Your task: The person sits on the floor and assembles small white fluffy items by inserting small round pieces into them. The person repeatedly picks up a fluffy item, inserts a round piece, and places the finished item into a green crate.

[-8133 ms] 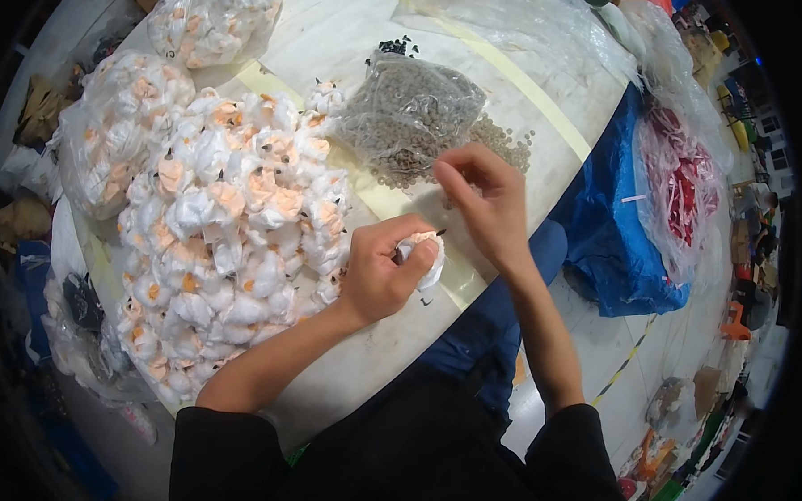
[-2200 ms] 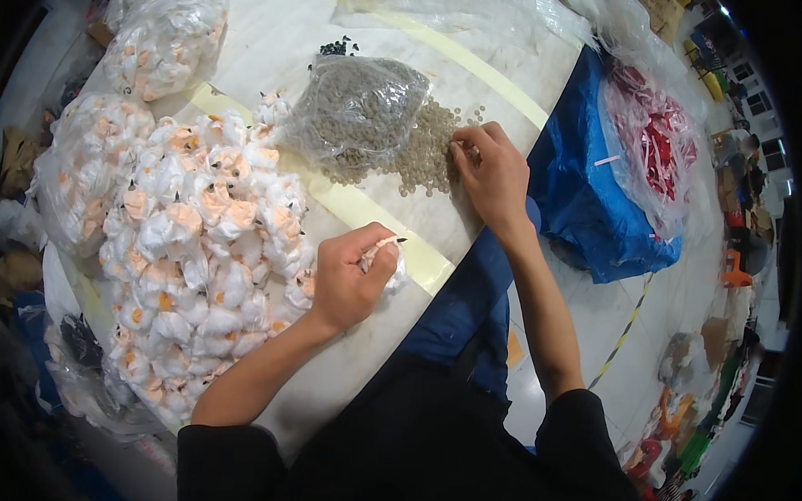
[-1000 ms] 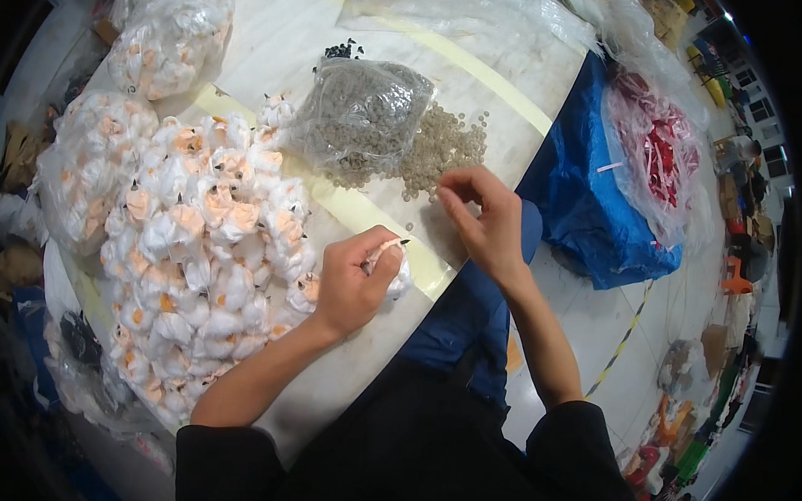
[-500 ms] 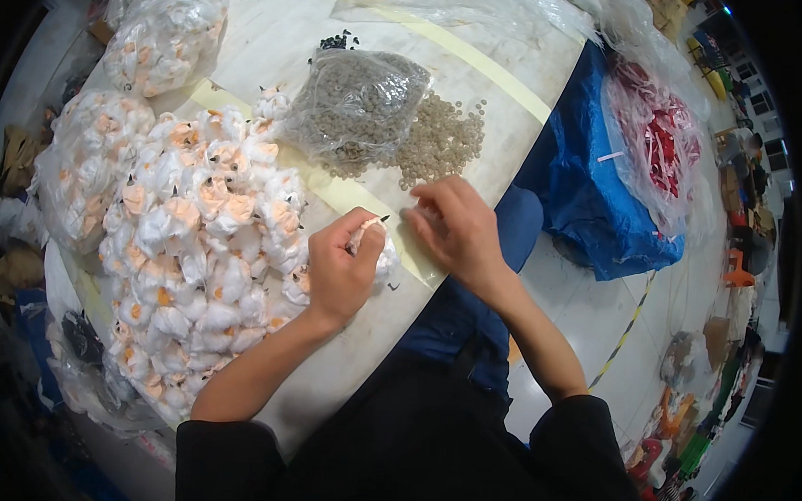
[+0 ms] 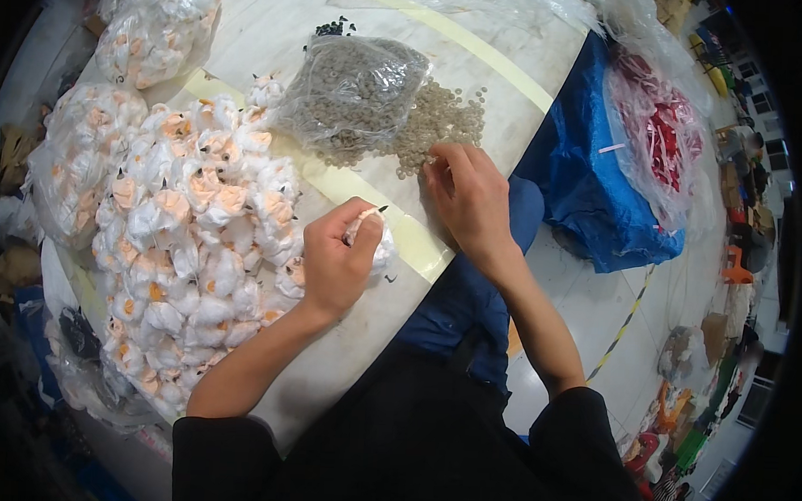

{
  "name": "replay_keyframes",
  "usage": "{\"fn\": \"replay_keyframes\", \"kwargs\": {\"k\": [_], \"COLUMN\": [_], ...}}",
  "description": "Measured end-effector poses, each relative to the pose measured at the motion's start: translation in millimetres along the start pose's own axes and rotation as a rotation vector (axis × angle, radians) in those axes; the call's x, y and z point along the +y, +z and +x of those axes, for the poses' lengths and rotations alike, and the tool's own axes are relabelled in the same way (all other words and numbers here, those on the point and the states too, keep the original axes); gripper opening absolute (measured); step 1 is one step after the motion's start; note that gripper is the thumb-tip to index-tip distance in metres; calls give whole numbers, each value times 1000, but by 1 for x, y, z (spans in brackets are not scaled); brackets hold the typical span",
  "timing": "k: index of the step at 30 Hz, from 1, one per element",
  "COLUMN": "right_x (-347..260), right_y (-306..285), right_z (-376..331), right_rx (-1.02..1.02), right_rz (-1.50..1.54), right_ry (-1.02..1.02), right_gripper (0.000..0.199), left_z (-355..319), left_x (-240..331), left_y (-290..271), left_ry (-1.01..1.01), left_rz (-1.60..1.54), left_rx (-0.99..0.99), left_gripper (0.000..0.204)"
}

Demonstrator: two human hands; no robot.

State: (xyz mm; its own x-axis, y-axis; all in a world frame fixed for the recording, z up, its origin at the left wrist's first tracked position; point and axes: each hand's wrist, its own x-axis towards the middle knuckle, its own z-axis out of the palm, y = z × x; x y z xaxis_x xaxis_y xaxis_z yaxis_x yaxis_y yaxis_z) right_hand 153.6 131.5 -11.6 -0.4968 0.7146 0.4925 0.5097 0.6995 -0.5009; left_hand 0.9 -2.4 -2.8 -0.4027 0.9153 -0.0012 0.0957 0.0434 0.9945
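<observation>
My left hand (image 5: 336,257) is closed around a small white plush piece (image 5: 382,250), with a dark pointed peg (image 5: 382,208) poking out above the thumb. At the near edge of a spread of small translucent grey-brown washers (image 5: 441,122), my right hand (image 5: 471,195) has its fingers bent and the tips drawn together. Whatever lies between those tips is too small to make out. A clear plastic bag (image 5: 354,92) full of similar washers lies just beyond, on the table. To the left is a big heap of white and peach plush pieces (image 5: 200,233), several with dark pegs standing out.
Clear bags of plush pieces (image 5: 155,38) stand at the table's far left. Small black parts (image 5: 333,28) lie behind the washer bag. Yellow tape strips cross the pale table (image 5: 277,12). Right of its edge stands a blue sack (image 5: 592,169) with red material in plastic (image 5: 665,155).
My right hand has moved away from the plush piece, up to the washers, and its fingers have drawn together. The left hand still grips the plush piece, barely shifted.
</observation>
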Motion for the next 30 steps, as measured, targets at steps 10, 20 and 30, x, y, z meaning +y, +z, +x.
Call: {"fn": "replay_keyframes", "kwargs": {"k": [10, 20, 30], "right_x": [-12, -7, -34], "right_y": [9, 11, -36], "right_z": [9, 9, -20], "right_rx": [-44, 11, -443], "right_rz": [-55, -6, 1304], "right_ry": [-229, -146, 635], "right_gripper": [14, 11, 16], "left_z": [0, 1, -4], "left_x": [1, -1, 3], "left_y": [2, 1, 0], "left_ry": [-8, -30, 71], "left_rz": [-12, -21, -25], "left_rx": [-8, -39, -176], "left_gripper": [19, 21, 20]}}
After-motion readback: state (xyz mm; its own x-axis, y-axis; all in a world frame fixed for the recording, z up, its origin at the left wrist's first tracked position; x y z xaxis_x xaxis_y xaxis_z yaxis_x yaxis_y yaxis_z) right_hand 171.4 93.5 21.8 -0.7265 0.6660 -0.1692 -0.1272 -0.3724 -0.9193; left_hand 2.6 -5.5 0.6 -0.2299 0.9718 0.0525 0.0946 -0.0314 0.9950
